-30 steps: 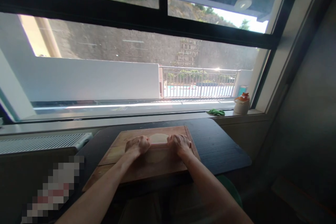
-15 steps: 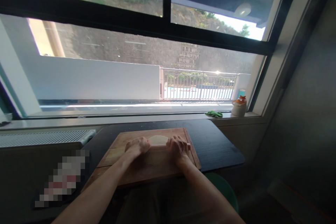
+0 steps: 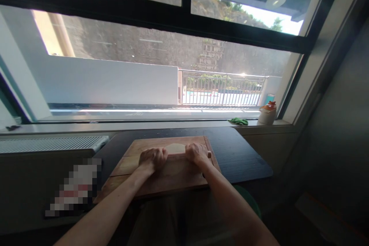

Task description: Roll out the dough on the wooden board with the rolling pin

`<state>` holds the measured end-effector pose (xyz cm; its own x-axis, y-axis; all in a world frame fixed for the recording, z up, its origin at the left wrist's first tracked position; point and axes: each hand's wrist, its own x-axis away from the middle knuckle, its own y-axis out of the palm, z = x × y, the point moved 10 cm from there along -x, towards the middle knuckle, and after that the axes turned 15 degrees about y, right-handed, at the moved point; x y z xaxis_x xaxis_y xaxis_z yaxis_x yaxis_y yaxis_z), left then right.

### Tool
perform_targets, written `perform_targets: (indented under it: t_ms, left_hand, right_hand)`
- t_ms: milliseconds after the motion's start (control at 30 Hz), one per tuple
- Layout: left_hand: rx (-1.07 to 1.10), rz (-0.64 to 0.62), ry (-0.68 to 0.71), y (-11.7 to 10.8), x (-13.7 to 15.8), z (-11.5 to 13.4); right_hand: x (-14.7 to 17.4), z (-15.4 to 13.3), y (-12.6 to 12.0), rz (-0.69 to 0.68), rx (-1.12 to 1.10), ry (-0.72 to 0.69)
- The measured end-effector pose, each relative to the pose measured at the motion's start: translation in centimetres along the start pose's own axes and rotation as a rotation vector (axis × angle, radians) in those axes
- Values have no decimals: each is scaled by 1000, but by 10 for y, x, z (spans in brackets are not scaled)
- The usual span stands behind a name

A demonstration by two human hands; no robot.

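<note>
On the wooden board (image 3: 170, 184), a rolling pin (image 3: 176, 154) lies crosswise, its right end poking out past my right hand. My left hand (image 3: 152, 158) is closed around the pin's left part. The fingers of my right hand (image 3: 196, 152) wrap over the right part. Just beyond the pin, a pale flat sheet of dough (image 3: 175, 147) shows between my hands. Whether the dough reaches under the pin and toward me is hard to make out in the shade.
The board sits on a dark table (image 3: 240, 157) by a window. A green cloth (image 3: 238, 121) and a white bottle with an orange top (image 3: 267, 113) stand on the sill. At left is a radiator (image 3: 54, 144); a green stool (image 3: 248, 200) is below the table's right side.
My right hand's fingers, more spread over the pin before, are now curled tighter around it. The view has tilted slightly, so the scene sits a little higher and further right.
</note>
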<state>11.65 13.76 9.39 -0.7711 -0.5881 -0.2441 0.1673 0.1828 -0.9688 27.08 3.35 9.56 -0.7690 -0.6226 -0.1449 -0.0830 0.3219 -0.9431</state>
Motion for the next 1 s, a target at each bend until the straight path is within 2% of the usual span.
perform_targets:
  t_ms: [133,233,433,533,733,867,1000]
  left_hand:
    - [17,-57,13,3,-16,-6]
    - [26,-74,14,5,-19,-6]
    - [-52,90,11,-8,1,6]
    - [-65,117,35,-10,5,10]
    - [-22,27,0,0,-13,-2]
    - [-9,17,-23,2,-17,-6]
    - [-28,96,8,-6,-8,2]
  right_hand:
    - [16,-2,-4,48,-7,-48]
    - [14,0,-1,24,5,-45]
    - [-9,2,13,-77,34,22]
    - [-5,2,10,-30,17,20]
    - [6,-1,-7,93,-35,-37]
    - [-8,-1,-1,33,-16,-2]
    - [-22,-2,8,-32,3,20]
